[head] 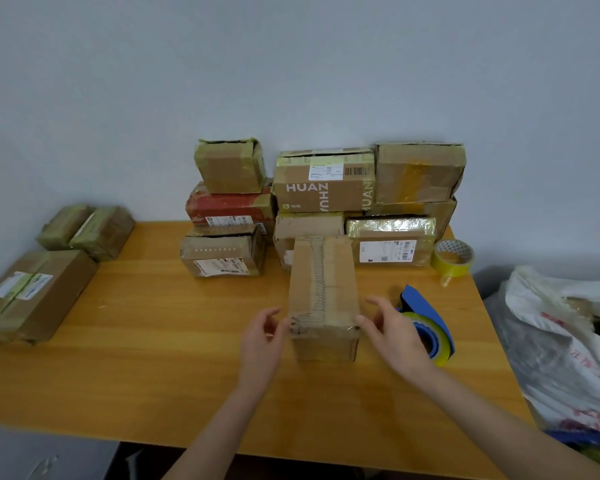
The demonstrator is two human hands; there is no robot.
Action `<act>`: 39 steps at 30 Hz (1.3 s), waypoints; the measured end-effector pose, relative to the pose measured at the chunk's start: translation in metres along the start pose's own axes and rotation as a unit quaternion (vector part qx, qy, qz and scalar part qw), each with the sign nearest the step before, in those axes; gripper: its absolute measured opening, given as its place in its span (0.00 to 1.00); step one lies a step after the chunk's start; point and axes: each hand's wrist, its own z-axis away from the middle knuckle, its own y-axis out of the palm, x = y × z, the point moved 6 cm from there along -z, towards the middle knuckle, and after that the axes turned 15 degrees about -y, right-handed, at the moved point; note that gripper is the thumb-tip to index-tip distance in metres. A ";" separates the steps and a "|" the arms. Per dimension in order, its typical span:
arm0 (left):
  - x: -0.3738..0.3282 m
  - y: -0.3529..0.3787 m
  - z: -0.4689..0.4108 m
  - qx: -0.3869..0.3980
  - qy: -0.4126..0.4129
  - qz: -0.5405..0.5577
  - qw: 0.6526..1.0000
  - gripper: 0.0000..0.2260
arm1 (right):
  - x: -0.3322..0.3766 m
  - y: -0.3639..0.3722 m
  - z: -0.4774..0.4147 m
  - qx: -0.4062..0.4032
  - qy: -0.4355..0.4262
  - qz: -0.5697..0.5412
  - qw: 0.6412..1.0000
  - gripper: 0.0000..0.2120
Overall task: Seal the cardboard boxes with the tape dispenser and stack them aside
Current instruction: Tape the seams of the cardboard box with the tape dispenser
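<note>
Mid-tabletop [153, 341], the long cardboard box [323, 289] lies end-on, top seam apparently taped, left hand [264, 336] and right hand [395, 330] spread loosely at its near corners, pinching nothing, probably to lift it aside, with the tape dispenser [430, 323] parked just right.

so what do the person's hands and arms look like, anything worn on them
The left hand and right hand are both bare: no gloves, rings, watch or bracelet show. No sleeves show either, all the way to the picture's bottom edge.
</note>
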 end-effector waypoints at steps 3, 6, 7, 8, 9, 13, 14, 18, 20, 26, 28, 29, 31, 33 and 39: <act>0.006 0.007 -0.008 0.055 -0.044 0.031 0.997 0.10 | -0.003 0.010 0.002 0.032 0.000 -0.066 0.997 0.25; 0.010 0.012 -0.011 0.072 -0.067 0.066 0.993 0.10 | -0.005 0.013 0.003 0.010 0.007 -0.095 0.995 0.25; 0.010 0.012 -0.012 0.069 -0.064 0.060 0.994 0.10 | -0.006 0.013 0.002 0.011 0.009 -0.093 0.996 0.25; 0.009 0.010 -0.012 0.062 -0.055 0.044 0.996 0.10 | -0.005 0.014 0.001 0.018 0.004 -0.074 0.997 0.24; 0.008 0.009 -0.013 0.051 -0.039 0.019 0.998 0.10 | -0.004 0.014 -0.001 0.030 -0.008 -0.039 0.999 0.24; -0.005 0.008 -0.011 0.007 0.030 -0.084 0.996 0.11 | 0.004 0.012 -0.006 0.047 -0.036 0.131 0.990 0.24; -0.009 0.010 -0.011 0.002 0.039 -0.103 0.994 0.14 | 0.007 0.012 -0.009 0.047 -0.035 0.168 0.984 0.25; -0.016 0.032 -0.015 0.055 0.008 -0.133 0.990 0.28 | 0.011 0.026 -0.022 0.054 -0.018 0.204 0.977 0.27; -0.014 0.036 -0.020 0.068 -0.003 -0.143 0.987 0.31 | 0.010 0.030 -0.025 0.052 -0.023 0.194 0.979 0.25; -0.005 0.030 -0.021 0.076 0.072 -0.140 0.985 0.21 | 0.000 0.026 -0.025 0.049 -0.056 0.126 0.989 0.18; -0.001 0.030 -0.022 0.108 0.066 -0.140 0.982 0.22 | -0.004 0.025 -0.023 0.059 -0.040 0.079 0.994 0.18; 0.002 0.031 -0.023 0.130 0.058 -0.148 0.979 0.23 | -0.006 0.024 -0.022 0.068 -0.030 0.051 0.996 0.19; 0.007 0.032 -0.024 0.153 0.046 -0.170 0.972 0.21 | -0.009 0.023 -0.020 0.083 -0.026 0.011 0.996 0.19; 0.010 0.032 -0.024 0.146 0.038 -0.173 0.973 0.18 | -0.009 0.023 -0.020 0.086 -0.044 0.007 0.995 0.17; 0.013 0.031 -0.024 0.171 0.052 -0.168 0.969 0.22 | -0.009 0.022 -0.021 0.097 -0.040 -0.010 0.994 0.17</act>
